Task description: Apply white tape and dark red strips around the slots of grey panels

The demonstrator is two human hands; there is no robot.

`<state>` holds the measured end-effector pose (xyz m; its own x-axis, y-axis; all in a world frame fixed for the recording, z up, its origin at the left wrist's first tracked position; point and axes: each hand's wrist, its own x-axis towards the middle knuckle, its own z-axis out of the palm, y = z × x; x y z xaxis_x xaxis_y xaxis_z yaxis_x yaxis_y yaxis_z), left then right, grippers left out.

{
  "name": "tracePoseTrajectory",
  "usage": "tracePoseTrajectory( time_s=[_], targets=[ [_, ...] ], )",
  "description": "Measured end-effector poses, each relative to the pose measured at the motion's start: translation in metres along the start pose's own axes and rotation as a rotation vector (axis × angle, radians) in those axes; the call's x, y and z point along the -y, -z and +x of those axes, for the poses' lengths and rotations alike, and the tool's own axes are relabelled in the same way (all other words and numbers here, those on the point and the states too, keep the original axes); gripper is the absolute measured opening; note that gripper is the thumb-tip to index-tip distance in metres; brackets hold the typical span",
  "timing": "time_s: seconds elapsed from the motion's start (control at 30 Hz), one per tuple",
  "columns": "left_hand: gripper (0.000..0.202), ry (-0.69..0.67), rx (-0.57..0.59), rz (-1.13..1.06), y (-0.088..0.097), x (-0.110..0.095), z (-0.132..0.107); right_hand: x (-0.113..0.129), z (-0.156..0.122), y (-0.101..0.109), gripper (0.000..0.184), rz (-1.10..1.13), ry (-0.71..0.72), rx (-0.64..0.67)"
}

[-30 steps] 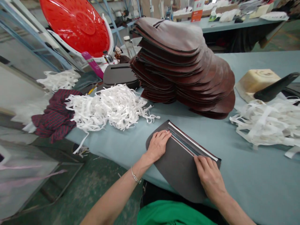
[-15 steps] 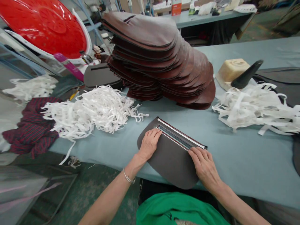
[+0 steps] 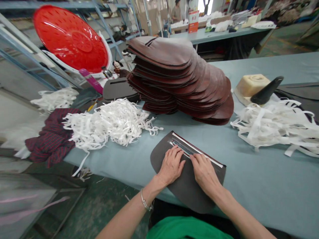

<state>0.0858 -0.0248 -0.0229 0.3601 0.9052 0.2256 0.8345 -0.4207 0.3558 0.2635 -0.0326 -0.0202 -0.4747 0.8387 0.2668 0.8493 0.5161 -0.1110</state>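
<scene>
Right hand (image 3: 205, 173) shifted inward, panel (image 3: 188, 190) beneath fingers (image 3: 196, 159)

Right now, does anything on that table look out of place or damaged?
One white strip trails from the tangled heap over the edge of the table, as if astray. The brown stack looks uneven, its layers fanned out rather than squared. I see no damage on the grey piece under the left hand and right hand.

1 head-worn view, facing forward and down, near the hands (image 3: 171, 166), across the table (image 3: 264, 186) toward a far workbench (image 3: 203, 36)
</scene>
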Motion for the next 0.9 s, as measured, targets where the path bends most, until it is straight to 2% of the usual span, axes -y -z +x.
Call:
tracePoseTrajectory(
  time_s=[0.13, 0.23, 0.53, 0.63, 0.77, 0.83, 0.9],
  targets=[
    [0.040, 0.105, -0.061, 0.101, -0.003, 0.007, 0.000, 0.031, 0.029, -0.016, 0.028, -0.044, 0.015, -0.045],
    [0.039, 0.144, -0.075, 0.143, -0.004, 0.009, 0.001, 0.037, 0.030, -0.020, 0.026, -0.087, 0.029, -0.055],
    [0.042, 0.155, -0.057, 0.090, -0.003, 0.008, 0.001, 0.004, -0.028, 0.000, 0.028, -0.165, 0.040, -0.020],
    [0.057, 0.118, 0.020, 0.036, 0.004, 0.004, -0.004, -0.001, -0.047, 0.009, 0.021, -0.149, -0.009, 0.000],
    [0.090, 0.036, 0.170, -0.022, 0.020, -0.011, -0.014, 0.002, -0.069, 0.012, 0.019, -0.120, -0.108, 0.001],
    [0.089, 0.038, 0.173, -0.010, 0.026, -0.018, -0.013, 0.010, -0.078, 0.008, 0.019, -0.086, -0.134, -0.020],
    [0.079, 0.069, 0.139, 0.028, 0.030, -0.020, -0.006, 0.023, -0.082, 0.003, 0.018, 0.014, -0.091, -0.049]
  ],
)
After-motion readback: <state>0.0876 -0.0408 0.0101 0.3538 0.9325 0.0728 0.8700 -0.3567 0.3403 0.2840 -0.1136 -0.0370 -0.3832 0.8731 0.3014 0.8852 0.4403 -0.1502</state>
